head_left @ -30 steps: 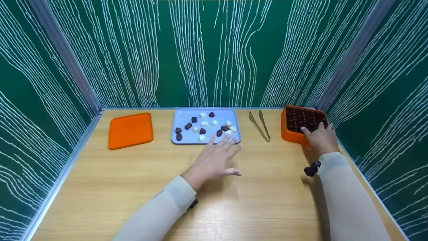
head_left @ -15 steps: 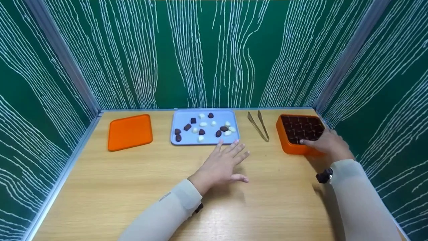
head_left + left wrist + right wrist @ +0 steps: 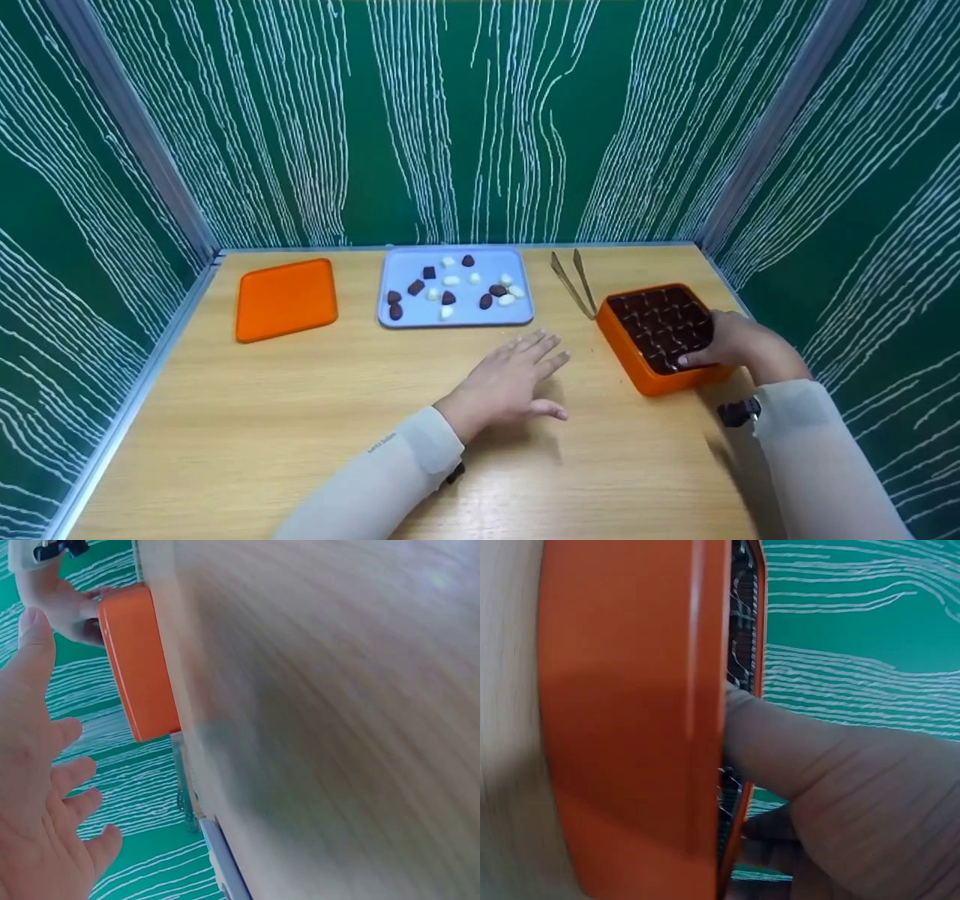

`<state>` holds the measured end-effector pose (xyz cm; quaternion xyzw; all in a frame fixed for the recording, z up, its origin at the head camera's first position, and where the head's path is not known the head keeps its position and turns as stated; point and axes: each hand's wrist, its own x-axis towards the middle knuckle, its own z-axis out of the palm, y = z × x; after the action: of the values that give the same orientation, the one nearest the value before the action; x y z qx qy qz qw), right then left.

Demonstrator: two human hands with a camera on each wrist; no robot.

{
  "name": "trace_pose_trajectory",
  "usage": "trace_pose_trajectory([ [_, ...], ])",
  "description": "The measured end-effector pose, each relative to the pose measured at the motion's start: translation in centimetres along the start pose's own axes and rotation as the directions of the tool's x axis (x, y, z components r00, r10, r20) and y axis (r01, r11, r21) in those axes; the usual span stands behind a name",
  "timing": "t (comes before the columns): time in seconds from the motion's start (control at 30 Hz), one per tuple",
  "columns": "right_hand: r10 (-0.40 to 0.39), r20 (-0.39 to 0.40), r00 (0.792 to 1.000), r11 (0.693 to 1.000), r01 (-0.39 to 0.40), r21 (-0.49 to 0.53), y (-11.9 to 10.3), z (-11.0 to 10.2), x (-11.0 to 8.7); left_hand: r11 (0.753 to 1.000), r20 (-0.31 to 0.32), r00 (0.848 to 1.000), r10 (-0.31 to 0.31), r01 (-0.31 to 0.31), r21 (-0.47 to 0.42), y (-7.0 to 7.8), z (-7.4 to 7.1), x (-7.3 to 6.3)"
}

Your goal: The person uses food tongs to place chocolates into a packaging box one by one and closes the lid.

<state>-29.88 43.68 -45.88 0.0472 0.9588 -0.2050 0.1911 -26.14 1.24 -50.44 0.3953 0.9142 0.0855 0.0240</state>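
At the right, an orange square box (image 3: 651,381) holds a dark brown insert (image 3: 660,322) divided into many small compartments. My right hand (image 3: 757,349) grips its right side, the thumb hooked inside over the rim. The right wrist view shows the box (image 3: 630,720) large, with the right hand (image 3: 855,795) over its edge; most of the fingers are hidden. My left hand (image 3: 506,382) is held palm down over the table, fingers spread, nothing in it. Pale blue tray (image 3: 499,262) with dark and white chocolates (image 3: 448,298) lies just beyond its fingertips.
Metal tongs (image 3: 591,306) lie between the tray and the box, tips toward the back wall. An orange lid (image 3: 286,300) rests flat at the left. Green walls (image 3: 517,135) with white lines enclose the wooden table (image 3: 315,420) on the sides and back.
The orange box has come toward the person, slightly left, and turned, with the right hand shifting from over its top to its right side. The left hand has drifted slightly right, away from the tray.
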Motion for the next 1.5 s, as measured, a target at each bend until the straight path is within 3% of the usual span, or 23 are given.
trace_pose_trajectory([
  [0.1,-0.014,0.000,1.000,1.000,0.014,-0.006,-0.7,-0.3,-0.1,1.000,-0.009,1.000,-0.016,0.016,-0.011,-0.3,0.2,0.0],
  [0.27,-0.139,0.006,0.990,0.986,0.139,-0.094,-2.3,-0.6,0.3,0.991,-0.031,0.996,-0.085,0.081,-0.109,-0.9,0.3,0.2],
  [0.37,-0.191,0.049,0.980,0.978,0.194,-0.075,-3.1,-0.3,0.8,0.977,-0.034,0.991,-0.130,0.122,-0.176,-1.3,0.3,0.2],
  [0.47,-0.204,0.101,0.974,0.979,0.206,-0.008,-4.1,0.5,1.2,0.955,-0.025,0.982,-0.185,0.174,-0.241,-1.9,0.3,0.1],
  [0.6,-0.230,0.122,0.966,0.973,0.228,0.032,-5.8,1.7,1.4,0.905,-0.007,0.961,-0.276,0.257,-0.339,-2.9,0.3,-0.1],
  [0.77,-0.269,0.131,0.954,0.963,0.265,0.050,-8.3,3.0,1.3,0.864,-0.005,0.945,-0.327,0.297,-0.407,-4.1,0.2,-0.6],
  [0.93,-0.348,0.128,0.929,0.937,0.346,0.040,-10.2,4.1,1.1,0.861,0.012,0.949,-0.316,0.292,-0.416,-5.2,0.0,-1.8],
  [1.1,-0.398,0.134,0.908,0.918,0.393,0.060,-12.1,5.3,1.1,0.854,0.040,0.948,-0.315,0.302,-0.425,-6.8,-0.6,-4.0],
  [1.4,-0.461,0.134,0.877,0.886,0.447,0.122,-15.5,7.8,1.7,0.892,0.023,0.956,-0.292,0.281,-0.353,-10.3,-2.4,-8.1],
  [1.5,-0.483,0.136,0.865,0.874,0.467,0.137,-16.8,8.7,2.1,0.894,0.034,0.954,-0.299,0.292,-0.340,-11.2,-2.9,-9.2],
])
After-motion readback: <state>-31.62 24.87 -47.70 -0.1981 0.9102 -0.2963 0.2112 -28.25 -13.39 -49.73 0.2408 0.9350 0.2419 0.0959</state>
